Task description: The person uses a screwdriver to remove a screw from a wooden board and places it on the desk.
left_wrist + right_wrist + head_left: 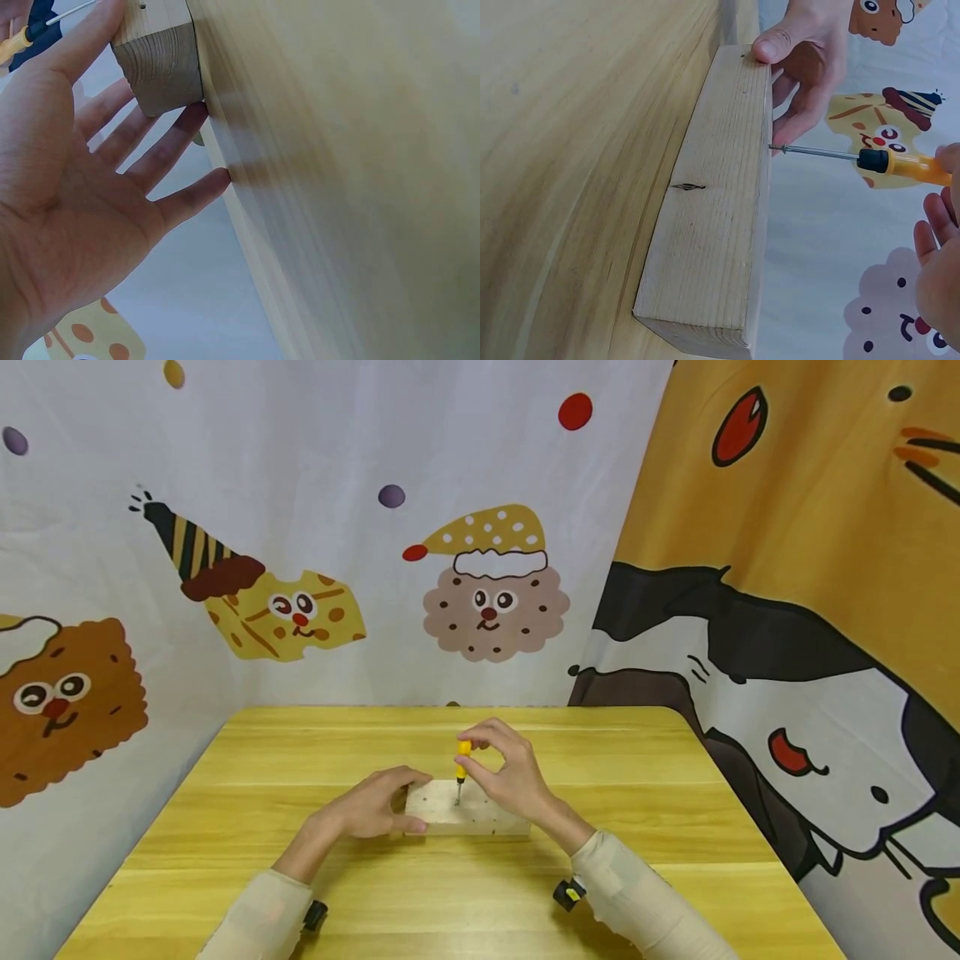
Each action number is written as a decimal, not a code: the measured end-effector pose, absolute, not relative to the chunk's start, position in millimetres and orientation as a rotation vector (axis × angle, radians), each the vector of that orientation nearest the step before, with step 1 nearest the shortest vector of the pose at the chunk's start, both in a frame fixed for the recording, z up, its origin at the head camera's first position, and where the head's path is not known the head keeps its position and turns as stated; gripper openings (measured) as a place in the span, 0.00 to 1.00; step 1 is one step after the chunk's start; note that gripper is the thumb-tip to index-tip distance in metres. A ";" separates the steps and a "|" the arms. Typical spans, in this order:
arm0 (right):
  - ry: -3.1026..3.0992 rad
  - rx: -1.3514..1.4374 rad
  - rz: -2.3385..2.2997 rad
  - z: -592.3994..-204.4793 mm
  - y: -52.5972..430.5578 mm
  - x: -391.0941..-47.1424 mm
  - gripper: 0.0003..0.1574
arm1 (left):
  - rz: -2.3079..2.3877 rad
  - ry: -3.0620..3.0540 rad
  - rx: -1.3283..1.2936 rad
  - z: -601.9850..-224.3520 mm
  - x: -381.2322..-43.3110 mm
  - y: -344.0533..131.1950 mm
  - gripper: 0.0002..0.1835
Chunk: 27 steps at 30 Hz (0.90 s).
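A pale wooden block (438, 814) lies lengthwise on the table. My left hand (367, 806) holds its left end, thumb at the near side and fingers at the far side. In the left wrist view, the block's end grain (165, 71) sits between the thumb and fingers. My right hand (513, 772) pinches the yellow handle of a screwdriver (462, 760) from above. The screwdriver stands nearly upright over the block, its black collar below the handle. The right wrist view shows a small screw (778, 148) at the shaft's tip, standing out of the block's top face.
The yellow wood-grain table (360, 902) extends around the block. Behind it hangs a white curtain (315, 460) with cartoon prints, and an orange printed one (675, 527) hangs on the right. Dark holes or knots mark the block. A black device sits at each wrist.
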State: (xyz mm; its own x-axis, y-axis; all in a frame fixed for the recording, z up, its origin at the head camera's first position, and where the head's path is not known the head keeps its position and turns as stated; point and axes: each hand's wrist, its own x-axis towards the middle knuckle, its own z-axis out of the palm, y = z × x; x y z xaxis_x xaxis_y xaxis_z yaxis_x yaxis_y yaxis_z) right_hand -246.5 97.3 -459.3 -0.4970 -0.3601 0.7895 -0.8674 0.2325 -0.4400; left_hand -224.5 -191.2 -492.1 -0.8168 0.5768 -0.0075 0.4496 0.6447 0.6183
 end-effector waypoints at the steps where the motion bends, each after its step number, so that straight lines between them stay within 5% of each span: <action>1: -1.975 1.122 1.227 -458.9 97.3 -246.4 0.22 | 0.917 2.663 0.841 -491.8 -224.6 -191.3 0.44; 27: -1.960 1.125 1.267 -456.6 97.8 -246.5 0.19 | 0.921 2.663 0.836 -489.5 -223.7 -190.1 0.44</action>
